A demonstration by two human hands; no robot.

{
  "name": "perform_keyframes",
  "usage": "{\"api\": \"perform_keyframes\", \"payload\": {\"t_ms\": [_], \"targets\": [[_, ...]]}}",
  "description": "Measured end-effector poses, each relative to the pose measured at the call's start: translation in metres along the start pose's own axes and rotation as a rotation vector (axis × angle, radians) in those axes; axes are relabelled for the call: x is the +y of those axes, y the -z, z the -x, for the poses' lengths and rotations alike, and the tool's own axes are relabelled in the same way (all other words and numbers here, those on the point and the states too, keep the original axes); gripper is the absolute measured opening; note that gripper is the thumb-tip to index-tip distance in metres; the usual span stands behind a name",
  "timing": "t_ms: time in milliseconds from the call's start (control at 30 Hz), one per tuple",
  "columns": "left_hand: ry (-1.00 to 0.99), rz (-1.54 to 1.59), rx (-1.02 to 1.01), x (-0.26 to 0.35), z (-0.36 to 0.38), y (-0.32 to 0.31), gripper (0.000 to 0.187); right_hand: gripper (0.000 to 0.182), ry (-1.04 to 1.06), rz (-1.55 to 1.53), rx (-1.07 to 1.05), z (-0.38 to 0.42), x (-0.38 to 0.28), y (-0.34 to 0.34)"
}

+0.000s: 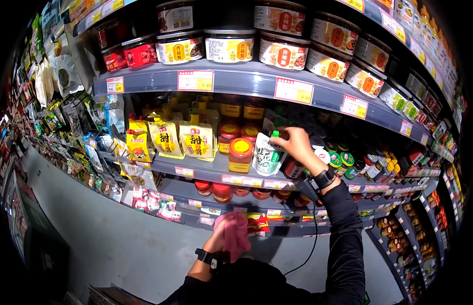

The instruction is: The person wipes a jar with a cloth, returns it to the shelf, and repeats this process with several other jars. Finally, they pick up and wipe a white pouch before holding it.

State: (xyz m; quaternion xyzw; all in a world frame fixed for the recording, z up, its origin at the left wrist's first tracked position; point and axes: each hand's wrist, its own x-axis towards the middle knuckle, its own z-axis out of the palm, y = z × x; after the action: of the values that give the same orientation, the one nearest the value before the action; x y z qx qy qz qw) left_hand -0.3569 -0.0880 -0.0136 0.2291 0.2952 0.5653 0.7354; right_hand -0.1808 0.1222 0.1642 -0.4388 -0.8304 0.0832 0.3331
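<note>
My right hand (296, 144) reaches to the middle shelf, its fingers closed on the top of a white pouch (267, 158) with a green cap. The pouch is upright near the shelf's front edge. Just left of it sits a jar (240, 155) with a red and yellow lid. Low in front of the shelves, my left hand (218, 237) is closed round a pink cloth (236, 235), which hangs down from it. Both wrists wear black bands.
Yellow-capped pouches (196, 140) stand left of the jars. Several jars with green lids (336, 159) are to the right. Above, a shelf edge (236, 81) juts out under round tubs (230, 47). A black cable (316, 229) hangs near my right arm.
</note>
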Motion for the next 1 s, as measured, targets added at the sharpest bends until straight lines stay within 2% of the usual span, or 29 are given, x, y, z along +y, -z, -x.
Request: {"api": "perform_keyframes", "payload": {"t_ms": [33, 67, 100, 200, 300, 367, 400, 433, 467, 533, 567, 700, 767, 800, 867, 900, 933, 1000], "targets": [[-0.089, -0.092, 0.044, 0.006, 0.007, -0.012, 0.022, 0.036, 0.028, 0.029, 0.088, -0.004, 0.008, 0.003], [-0.177, -0.182, 0.089, 0.01, 0.01, -0.019, 0.022, 0.032, -0.042, -0.032, 0.056, -0.009, 0.005, 0.015], [-0.176, -0.179, 0.089, 0.007, 0.007, -0.014, 0.022, 0.029, -0.043, -0.059, 0.087, -0.014, 0.017, 0.016], [-0.074, -0.033, -0.039, -0.001, -0.002, 0.005, 0.023, 0.02, -0.05, 0.003, 0.114, -0.024, 0.021, 0.018], [-0.043, 0.02, -0.121, -0.003, -0.005, 0.007, 0.024, 0.018, 0.003, 0.295, -0.163, -0.031, 0.029, 0.011], [-0.002, 0.101, -0.169, -0.004, -0.006, 0.006, 0.024, 0.017, 0.012, 0.336, -0.146, -0.034, 0.033, 0.004], [0.001, 0.1, -0.17, -0.004, -0.006, 0.004, 0.024, 0.017, 0.024, 0.377, -0.132, -0.034, 0.031, 0.003], [0.017, 0.077, -0.116, -0.004, -0.004, 0.0, 0.021, 0.017, -0.081, 0.379, -0.136, -0.032, 0.028, 0.0], [0.033, 0.054, -0.062, -0.004, -0.004, -0.002, 0.021, 0.017, -0.086, 0.378, -0.136, -0.029, 0.03, -0.005], [0.021, 0.039, -0.05, -0.005, -0.005, -0.002, 0.021, 0.015, 0.105, 0.567, 0.12, -0.022, 0.036, -0.018], [0.008, 0.025, -0.036, -0.006, -0.005, -0.002, 0.021, 0.014, 0.132, 0.577, 0.206, -0.018, 0.025, -0.015], [-0.002, 0.038, -0.095, -0.006, -0.006, 0.001, 0.021, 0.011, 0.105, 0.571, 0.211, -0.019, 0.034, -0.019], [-0.006, 0.027, -0.134, -0.003, -0.006, -0.001, 0.02, 0.015, -0.056, 0.337, 0.108, -0.019, 0.034, -0.014], [-0.008, 0.024, -0.136, -0.002, -0.007, 0.0, 0.02, 0.015, -0.054, 0.337, 0.112, -0.019, 0.034, -0.011], [0.017, 0.101, -0.063, -0.002, -0.007, -0.001, 0.018, 0.021, -0.036, 0.072, 0.233, -0.017, 0.03, -0.003], [0.016, 0.1, -0.065, -0.002, -0.006, -0.002, 0.018, 0.022, -0.058, 0.048, 0.261, -0.016, 0.022, 0.006], [-0.011, 0.074, 0.001, -0.001, -0.005, -0.005, 0.018, 0.018, -0.02, 0.056, 0.324, -0.018, 0.035, 0.007], [-0.037, 0.048, 0.066, 0.001, -0.004, -0.008, 0.018, 0.016, 0.077, -0.158, 0.401, -0.008, 0.009, 0.036]]}}
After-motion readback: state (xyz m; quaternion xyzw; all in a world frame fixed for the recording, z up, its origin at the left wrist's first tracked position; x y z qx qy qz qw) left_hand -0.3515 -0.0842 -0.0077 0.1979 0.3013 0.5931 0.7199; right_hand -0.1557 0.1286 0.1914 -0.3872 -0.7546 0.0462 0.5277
